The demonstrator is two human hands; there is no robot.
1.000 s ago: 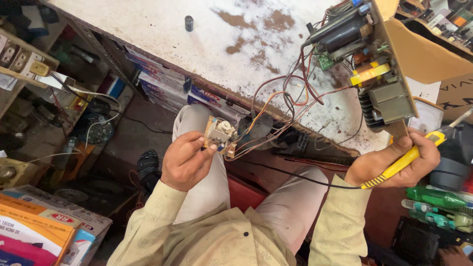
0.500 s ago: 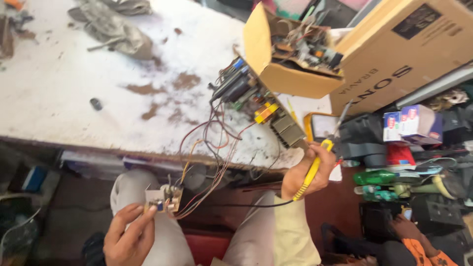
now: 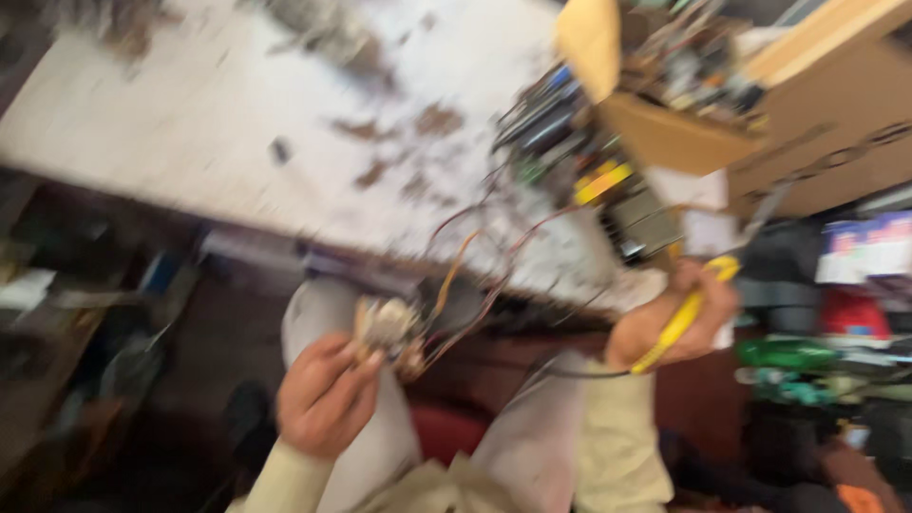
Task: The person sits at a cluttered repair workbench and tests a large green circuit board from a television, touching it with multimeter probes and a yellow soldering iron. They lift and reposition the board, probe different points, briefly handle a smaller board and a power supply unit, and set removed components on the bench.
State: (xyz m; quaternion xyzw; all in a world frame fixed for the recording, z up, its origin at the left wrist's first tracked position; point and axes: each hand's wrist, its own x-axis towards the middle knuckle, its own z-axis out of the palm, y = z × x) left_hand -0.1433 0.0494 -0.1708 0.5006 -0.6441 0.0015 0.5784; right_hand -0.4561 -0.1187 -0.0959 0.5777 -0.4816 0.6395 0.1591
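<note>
The picture is blurred by motion. My left hand (image 3: 323, 394) pinches a small wired component (image 3: 389, 328) above my lap. Several thin wires (image 3: 475, 285) run from it up to a circuit board (image 3: 589, 176) lying at the edge of the white worktable (image 3: 237, 142). My right hand (image 3: 670, 318) grips a yellow-handled soldering iron (image 3: 686, 313), its metal tip pointing up toward the right end of the board. A black cord hangs from the iron's handle across my lap.
An open cardboard box (image 3: 684, 95) full of electronic parts stands on the table behind the board, with a larger closed carton (image 3: 826, 133) to its right. Green tools (image 3: 798, 356) and coloured packages clutter the right side. Dark stains mark the tabletop.
The view has swung and blurred. My left hand with the component has risen closer to the table edge. My right hand still holds the iron near the board.
</note>
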